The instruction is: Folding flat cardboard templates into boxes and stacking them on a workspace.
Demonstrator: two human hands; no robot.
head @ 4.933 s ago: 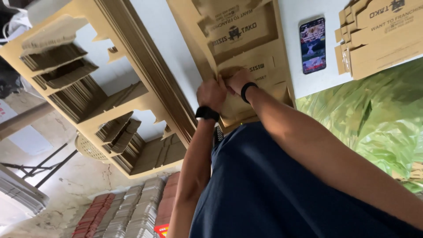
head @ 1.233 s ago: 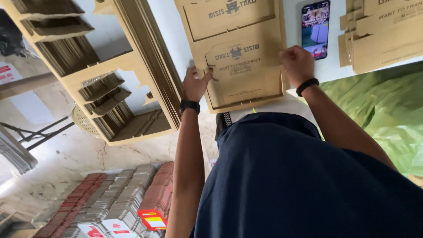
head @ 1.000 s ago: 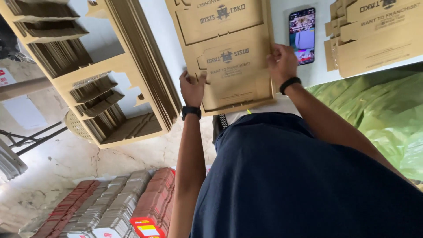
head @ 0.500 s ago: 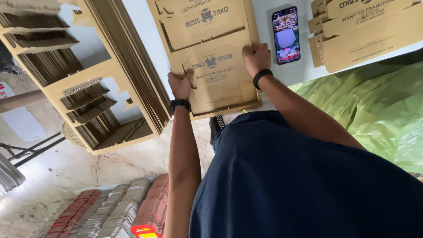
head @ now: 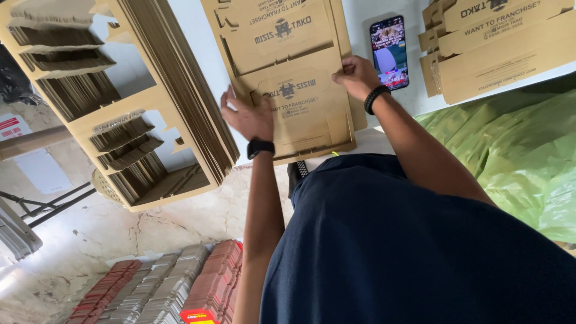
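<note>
Head view: looking down past a dark blue shirt at both hands working on a flat brown cardboard box blank (head: pixel 300 102) on a white table (head: pixel 360 24).
Change: half a second ago both hands sat close on the near panel's edges; now the left hand has come off the left edge and the right has slid to the right edge.
Meaning: judged from this, the near panel is being pressed or folded along its crease, with the fold barely begun.
Left hand (head: pixel 249 117): fingers spread wide, holding nothing, hovering at or just touching the blank's left edge; black watch on the wrist.
Right hand (head: pixel 355 77): fingers curled, pinching the blank's right edge; dark bead bracelet on the wrist.
Blank: lies flat between the hands, printed, die-cut tabs, no visible tears.
Beyond right hand: phone (head: pixel 390 51), screen lit.
Left of left hand: tall stack of blanks (head: pixel 180 90).
Far right: folded boxes (head: pixel 498 48).
</note>
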